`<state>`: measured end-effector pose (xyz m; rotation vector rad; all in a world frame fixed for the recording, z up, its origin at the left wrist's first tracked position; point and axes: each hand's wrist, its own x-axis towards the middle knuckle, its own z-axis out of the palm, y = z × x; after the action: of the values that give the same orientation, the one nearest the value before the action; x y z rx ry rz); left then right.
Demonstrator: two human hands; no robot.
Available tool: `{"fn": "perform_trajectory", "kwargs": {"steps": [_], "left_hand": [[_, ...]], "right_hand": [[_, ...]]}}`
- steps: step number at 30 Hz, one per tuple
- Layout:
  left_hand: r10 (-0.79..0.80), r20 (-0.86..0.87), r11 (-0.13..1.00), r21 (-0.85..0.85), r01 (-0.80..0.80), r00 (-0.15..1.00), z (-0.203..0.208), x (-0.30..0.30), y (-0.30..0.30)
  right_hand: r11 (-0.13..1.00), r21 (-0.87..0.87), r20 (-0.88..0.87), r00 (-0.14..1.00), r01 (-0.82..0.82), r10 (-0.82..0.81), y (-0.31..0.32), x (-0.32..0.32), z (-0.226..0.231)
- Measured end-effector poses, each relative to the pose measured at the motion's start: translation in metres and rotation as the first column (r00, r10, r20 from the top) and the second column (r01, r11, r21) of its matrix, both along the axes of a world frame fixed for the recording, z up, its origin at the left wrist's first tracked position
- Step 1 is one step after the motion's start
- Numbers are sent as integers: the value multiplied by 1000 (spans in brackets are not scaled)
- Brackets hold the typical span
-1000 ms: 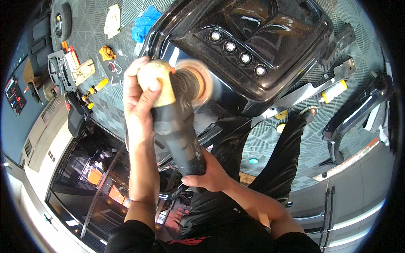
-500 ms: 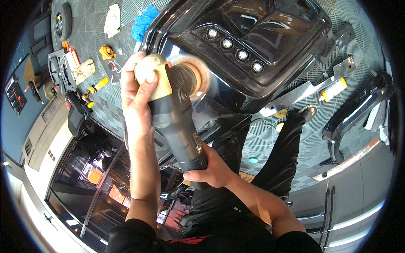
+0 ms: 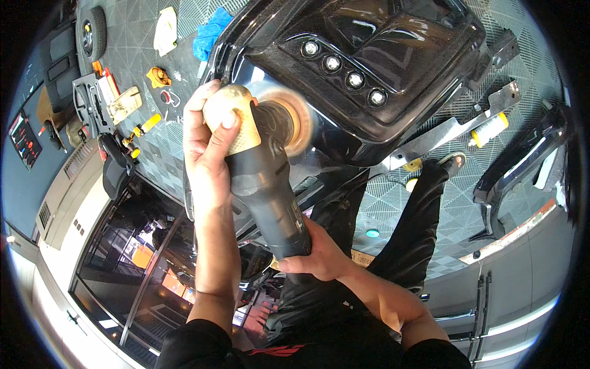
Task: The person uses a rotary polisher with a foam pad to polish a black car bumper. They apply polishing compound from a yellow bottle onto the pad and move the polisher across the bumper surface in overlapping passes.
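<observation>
A black polishing machine (image 3: 264, 190) with a yellowish head cover is held in both hands. My left hand (image 3: 209, 141) wraps round the covered head, its thumb across the top. Farther back, my right hand (image 3: 319, 252) closes round the lower end of the body. The orange-tan polishing pad (image 3: 297, 122) is blurred as if spinning, and its face lies against the glossy black car body panel (image 3: 344, 132). Along that panel runs a slanted row of several small round lights (image 3: 332, 63). Fingertips of my left hand are partly hidden behind the head.
A blue cloth (image 3: 212, 34) lies beyond the panel's left end. On the tiled floor are an orange cloth (image 3: 158, 77), a yellow-handled tool (image 3: 147, 125), a wheel (image 3: 92, 34) and a yellow-and-white bottle (image 3: 490, 130). A metal bracket (image 3: 442, 132) juts out along the panel's right side.
Both hands and the polishing machine have shifted slightly right and down in the picture, the pad staying on the panel. The surroundings shift slightly too. The grip is unchanged.
</observation>
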<state>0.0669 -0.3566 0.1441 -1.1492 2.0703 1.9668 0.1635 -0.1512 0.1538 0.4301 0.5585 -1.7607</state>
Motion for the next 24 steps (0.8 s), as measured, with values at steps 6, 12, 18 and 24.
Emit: {"fn": "perform_trajectory", "kwargs": {"steps": [6, 12, 18, 24], "left_hand": [[35, -1, 999, -16, -35, 999, -1, -8, -13], [13, -24, 999, -33, -14, 1000, -8, -15, -32], [30, -23, 999, -28, -31, 999, -11, -25, -43], [64, -65, 998, 28, -62, 996, -10, -29, -45]], "right_hand": [[999, -52, 43, 999, -6, 8, -13, -9, -5], [999, -44, 36, 999, -8, 9, -30, -23, -10], [999, -51, 59, 998, -13, 16, -42, -26, -16], [998, -67, 34, 999, -12, 14, -46, -31, -19]]}}
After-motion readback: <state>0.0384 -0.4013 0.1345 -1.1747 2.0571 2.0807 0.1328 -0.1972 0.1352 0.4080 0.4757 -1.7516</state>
